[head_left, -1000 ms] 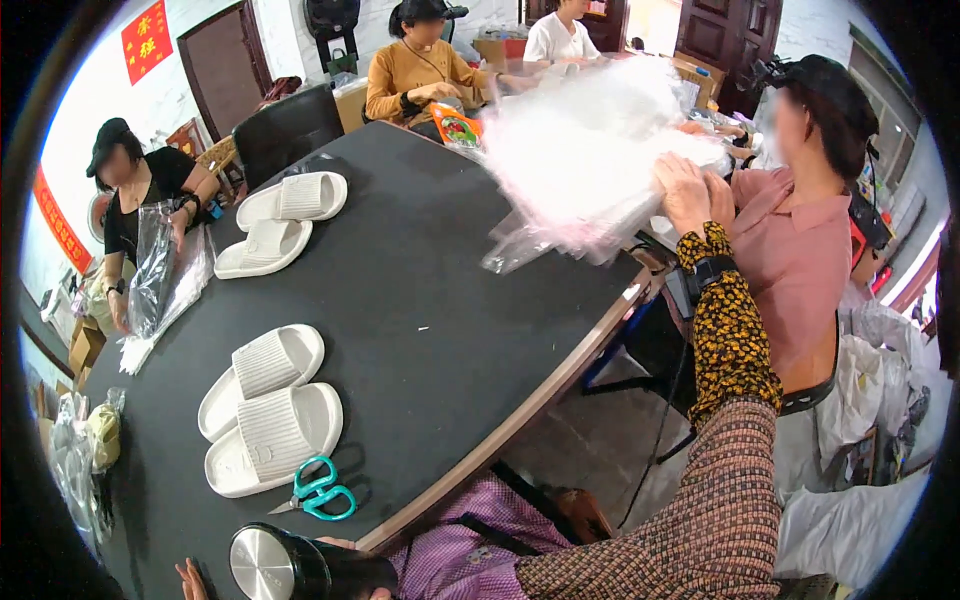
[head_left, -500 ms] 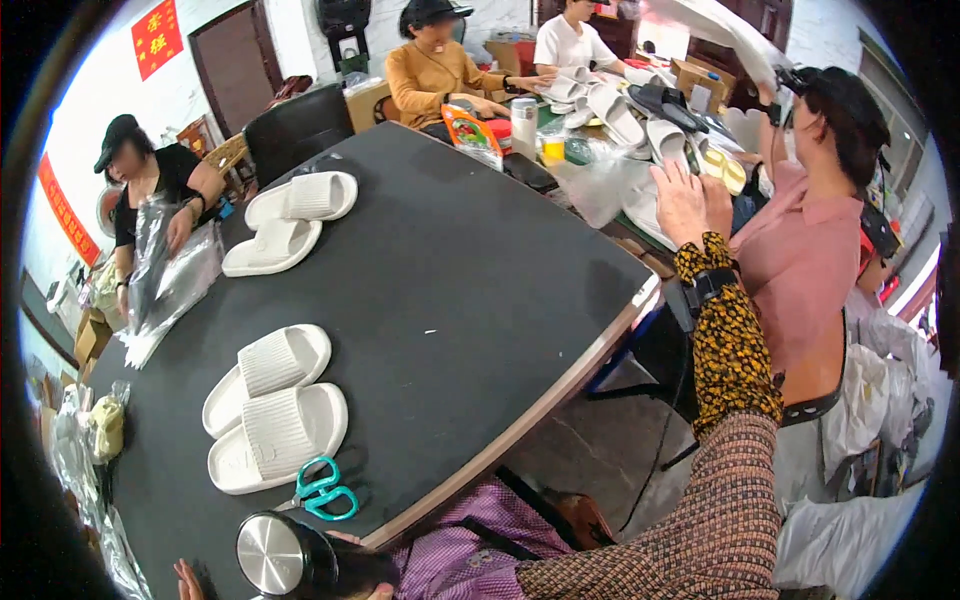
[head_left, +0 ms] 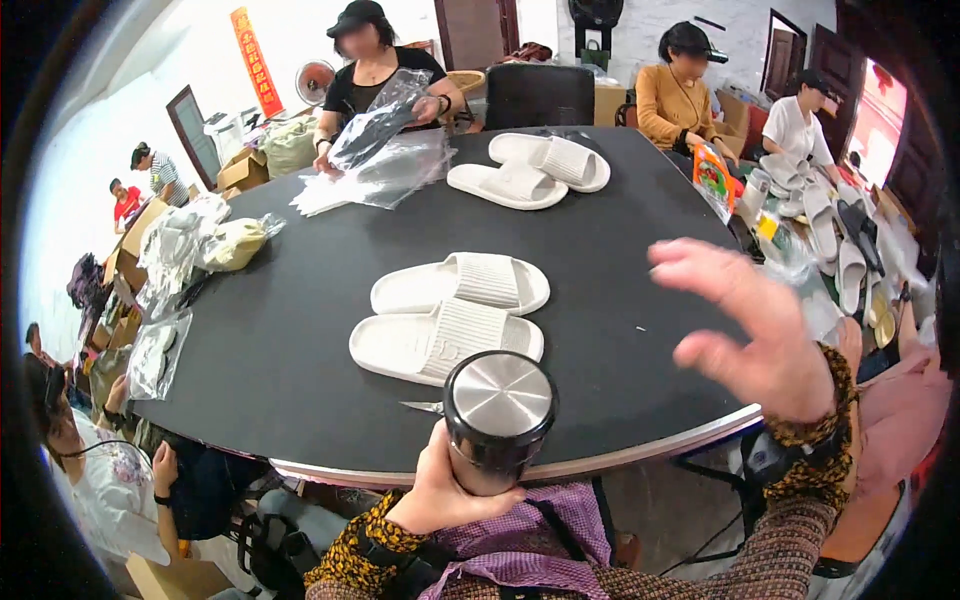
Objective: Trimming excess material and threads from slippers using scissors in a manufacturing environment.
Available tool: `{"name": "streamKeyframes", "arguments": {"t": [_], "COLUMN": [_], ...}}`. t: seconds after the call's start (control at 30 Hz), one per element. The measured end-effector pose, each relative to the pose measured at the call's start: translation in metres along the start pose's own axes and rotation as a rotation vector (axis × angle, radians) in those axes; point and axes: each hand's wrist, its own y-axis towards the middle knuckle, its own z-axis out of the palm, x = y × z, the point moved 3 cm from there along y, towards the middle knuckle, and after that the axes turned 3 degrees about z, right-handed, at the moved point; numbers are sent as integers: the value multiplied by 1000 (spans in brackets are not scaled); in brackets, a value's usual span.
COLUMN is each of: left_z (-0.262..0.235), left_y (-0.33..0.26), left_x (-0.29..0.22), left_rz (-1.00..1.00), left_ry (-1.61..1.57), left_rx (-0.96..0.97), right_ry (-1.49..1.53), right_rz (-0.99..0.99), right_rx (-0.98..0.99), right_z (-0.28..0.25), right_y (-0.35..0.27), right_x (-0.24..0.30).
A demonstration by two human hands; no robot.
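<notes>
While the left hand (head_left: 450, 485) is wrapped around the lower body of a black flask (head_left: 500, 405), its steel lid facing up toward the camera, the right hand (head_left: 755, 335) is raised at the table's right side, empty and blurred, the thumb spread well away from the fingers; the flask is at the near edge of the dark table (head_left: 620, 390), and whether its base touches anything cannot be told; just behind it lies the near pair of white slippers (head_left: 470, 340), side by side with ribbed straps, the closer one partly covered by the lid; a scissor blade (head_left: 422, 407) shows at the flask's left, the rest hidden.

Farther back lies a second pair of white slippers (head_left: 510, 185), one slightly overlapping the other; to their left a co-worker in a black top (head_left: 385, 75) holds clear plastic bags (head_left: 395, 165) over the table; at the left edge sits a yellowish bundle (head_left: 235, 245) in clear wrapping; beyond the right edge more slippers (head_left: 820, 225) lie heaped.
</notes>
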Motion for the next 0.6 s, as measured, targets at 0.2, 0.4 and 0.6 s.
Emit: {"name": "streamKeyframes", "arguments": {"t": [0.2, 0.4, 0.6], "left_z": [0, -3, -11], "left_y": [6, -2, -15], "left_x": [-14, -6, -8], "left_rz": [151, 46, 370], "left_ry": [-19, -117, 110], "left_rx": [-108, -130, -156], "right_ry": [211, -5, 56], "right_rz": [-316, -393, -383], "right_rx": [69, 164, 239], "right_z": [44, 61, 71], "right_y": [47, 60, 68], "right_x": [62, 94, 104]}}
